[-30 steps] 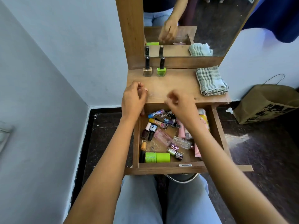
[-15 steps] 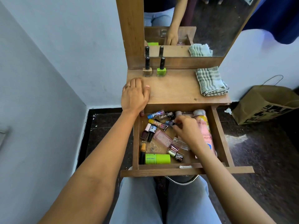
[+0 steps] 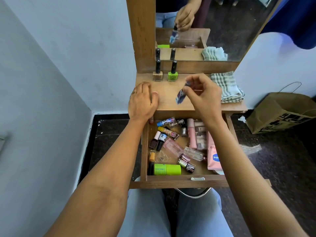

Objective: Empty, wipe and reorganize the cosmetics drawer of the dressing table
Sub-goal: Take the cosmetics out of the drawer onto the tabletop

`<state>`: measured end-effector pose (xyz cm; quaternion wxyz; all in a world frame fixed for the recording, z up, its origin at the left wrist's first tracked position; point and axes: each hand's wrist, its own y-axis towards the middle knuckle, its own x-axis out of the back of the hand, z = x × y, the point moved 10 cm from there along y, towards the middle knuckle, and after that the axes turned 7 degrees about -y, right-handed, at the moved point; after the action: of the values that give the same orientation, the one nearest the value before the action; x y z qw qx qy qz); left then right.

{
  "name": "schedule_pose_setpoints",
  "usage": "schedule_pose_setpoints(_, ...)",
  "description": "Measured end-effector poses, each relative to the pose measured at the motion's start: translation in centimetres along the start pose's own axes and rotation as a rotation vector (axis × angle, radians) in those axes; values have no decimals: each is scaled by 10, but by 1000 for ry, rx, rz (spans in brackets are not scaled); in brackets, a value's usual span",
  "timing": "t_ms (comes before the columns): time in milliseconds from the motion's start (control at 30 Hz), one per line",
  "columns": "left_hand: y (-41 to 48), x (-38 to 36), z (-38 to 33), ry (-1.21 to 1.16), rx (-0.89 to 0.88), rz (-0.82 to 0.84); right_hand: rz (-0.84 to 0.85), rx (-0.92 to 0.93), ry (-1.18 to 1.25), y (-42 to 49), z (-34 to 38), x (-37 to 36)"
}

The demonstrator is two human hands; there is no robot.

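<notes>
Head view: brown wooden dressing table, drawer pulled out.
Left hand point(image 3: 142, 101): flat on the wooden tabletop point(image 3: 171, 104) near its left front edge, fingers straight, holding nothing.
Back of tabletop: tan nail-polish bottle point(image 3: 157, 75) and lime-green nail-polish bottle point(image 3: 172, 74), upright, side by side.
Right hand point(image 3: 204, 98): above the tabletop, fingers pinching a small blue bottle point(image 3: 180, 97), tilted and blurred.
Open wooden drawer point(image 3: 171, 182): strewn with cosmetics.
Right end: folded grey checked cloth point(image 3: 225, 86).
</notes>
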<state>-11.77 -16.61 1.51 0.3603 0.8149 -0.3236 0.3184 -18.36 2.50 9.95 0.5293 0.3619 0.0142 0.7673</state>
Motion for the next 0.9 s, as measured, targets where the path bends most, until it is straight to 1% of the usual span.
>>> schedule_pose_setpoints(67, 0, 3, 1, 8, 22, -27, -5, 29, -12, 22, 2, -11)
schedule_pose_setpoints(167, 0, 0, -1, 60, 2, -26, 13, 34, -24, 48, -1, -31)
schedule_pose_setpoints(367, 1, -1, -1, 113, -8, -34, 70, 60, -93, 74, -10, -65)
schedule_pose_setpoints(733, 1, -2, 0, 97, 10, -6, 79, 46, -148, 79, -14, -71)
schedule_pose_setpoints(800, 0, 1, 2, 73, 45, -20, 81, 34, -146, 77, -14, -70)
schedule_pose_setpoints(900, -5, 9, 13, 22, 120, -83, 58, 13, -141, 68, -13, -62)
